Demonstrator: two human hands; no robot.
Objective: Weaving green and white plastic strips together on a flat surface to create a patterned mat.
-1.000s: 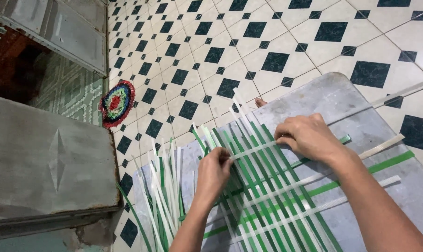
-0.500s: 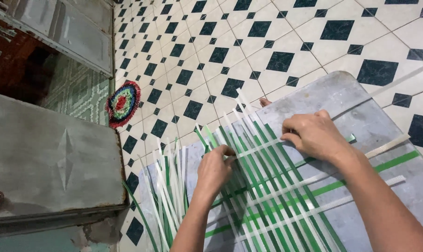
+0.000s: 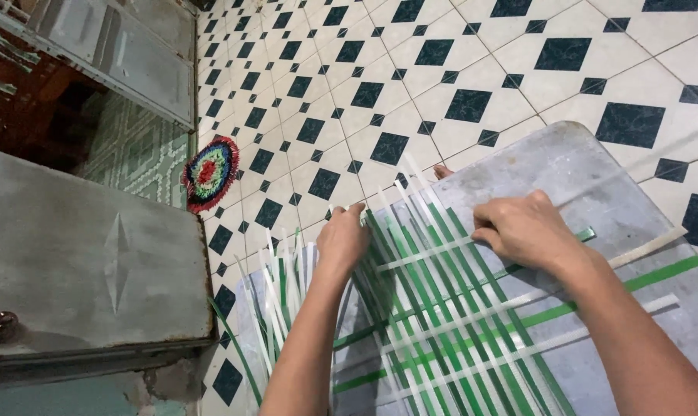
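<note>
Both hands rest palm-down on a partly woven mat of green and white plastic strips (image 3: 449,316), which lies on a grey metal sheet (image 3: 595,169) set on the tiled floor: the left hand (image 3: 343,240) presses, fingers together, on the strips near the sheet's left edge, and the right hand (image 3: 522,229) sits towards the sheet's middle with its fingers curled onto a white cross strip (image 3: 426,253), though whether it actually pinches that strip cannot be told. The hands are apart, with upright strips fanning out between them towards the sheet's far edge. Loose strip ends (image 3: 276,277) overhang the left edge, beside a grey metal box (image 3: 87,254), and a round multicoloured mat (image 3: 208,172) lies on the floor beyond.
</note>
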